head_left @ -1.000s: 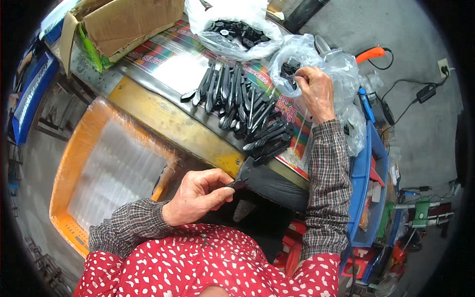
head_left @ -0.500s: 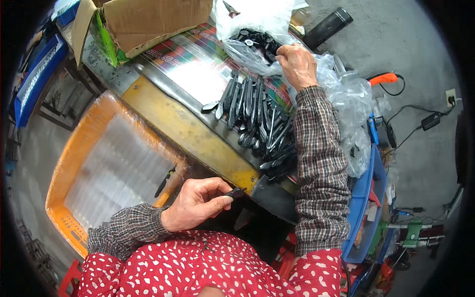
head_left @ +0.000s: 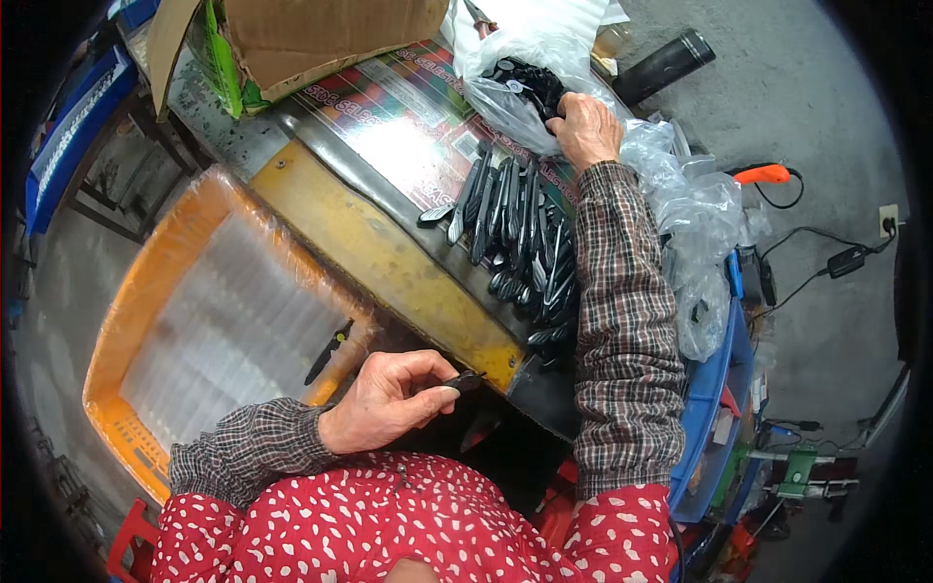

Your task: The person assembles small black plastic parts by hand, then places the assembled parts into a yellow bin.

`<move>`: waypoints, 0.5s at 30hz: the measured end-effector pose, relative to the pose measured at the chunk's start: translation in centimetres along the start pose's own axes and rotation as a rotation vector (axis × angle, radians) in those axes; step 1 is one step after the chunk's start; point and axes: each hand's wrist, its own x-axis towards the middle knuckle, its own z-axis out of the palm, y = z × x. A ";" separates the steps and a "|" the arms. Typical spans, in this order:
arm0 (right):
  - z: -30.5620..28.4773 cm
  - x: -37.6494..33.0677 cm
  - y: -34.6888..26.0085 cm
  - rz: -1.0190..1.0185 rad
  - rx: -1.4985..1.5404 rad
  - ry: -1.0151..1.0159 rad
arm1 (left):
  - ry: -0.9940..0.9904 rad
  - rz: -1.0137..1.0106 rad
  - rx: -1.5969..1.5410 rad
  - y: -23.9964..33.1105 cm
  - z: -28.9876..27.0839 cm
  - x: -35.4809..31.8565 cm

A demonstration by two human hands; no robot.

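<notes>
- The left hand (head_left: 389,398), low in the centre of the frame, pinches a small black part (head_left: 465,381) between thumb and fingers.
- The right hand (head_left: 586,129), upper centre, is curled closed on a clear plastic bag (head_left: 515,87) of black parts.
- A row of black handles (head_left: 520,233) lies on the metal table (head_left: 389,253) beside the right sleeve.
- An orange crate (head_left: 146,301) lined with plastic sits at the left, one black piece (head_left: 328,352) inside.

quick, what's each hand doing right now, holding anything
Left hand: closed, pinching a small black part between its fingertips.
Right hand: reaching into the clear plastic bag of black parts; whether it grips one cannot be told.
</notes>
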 end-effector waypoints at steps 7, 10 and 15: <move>-0.5 -0.6 0.3 -0.021 0.083 -0.049 | -0.001 0.019 -0.012 -0.3 0.2 -0.5; -0.2 -0.9 0.2 -0.030 0.105 0.080 | 0.003 0.020 0.002 0.1 0.3 -0.4; -1.0 -1.3 -0.4 0.037 0.250 0.122 | 0.018 0.020 -0.001 0.3 0.4 -0.4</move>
